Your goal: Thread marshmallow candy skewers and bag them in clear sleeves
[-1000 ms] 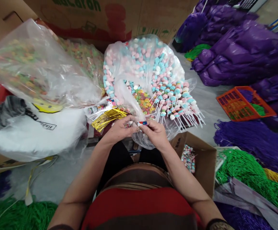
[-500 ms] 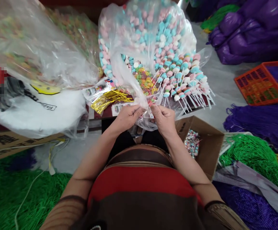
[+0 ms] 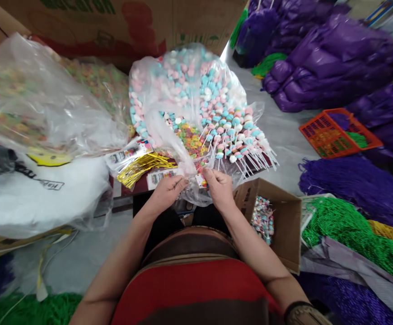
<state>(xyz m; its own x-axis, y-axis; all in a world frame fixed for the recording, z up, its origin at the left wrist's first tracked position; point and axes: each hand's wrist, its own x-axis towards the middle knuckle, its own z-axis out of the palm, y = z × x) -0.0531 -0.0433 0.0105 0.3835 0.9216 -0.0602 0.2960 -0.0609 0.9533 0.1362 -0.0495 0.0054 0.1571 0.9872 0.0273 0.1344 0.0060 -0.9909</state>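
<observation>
Low at the table's front edge, my left hand (image 3: 167,193) is closed in a pinch, thumb against fingers; what it grips is too small to make out. Beside it, my right hand (image 3: 219,187) pinches a small plastic packet (image 3: 201,181) with colourful print. Clear plastic sheeting (image 3: 196,195) hangs around and below both hands. Just beyond them lie colourful ring candies (image 3: 191,141) inside a large opened bag (image 3: 159,124). To their right, pink, blue and white candy skewers (image 3: 233,135) are piled with white sticks pointing toward me.
Gold twist ties (image 3: 145,168) and printed packets (image 3: 127,155) lie left of my hands. A big bag of ring candies (image 3: 47,104) and a white bag (image 3: 44,198) fill the left. A cardboard box (image 3: 286,225) holding wrapped candies (image 3: 263,219) stands right, near an orange crate (image 3: 332,135).
My view has tilted up, so the table things sit lower and a large cardboard box shows behind. My hands stay close together; the printed packet now shows more clearly at my right fingers.
</observation>
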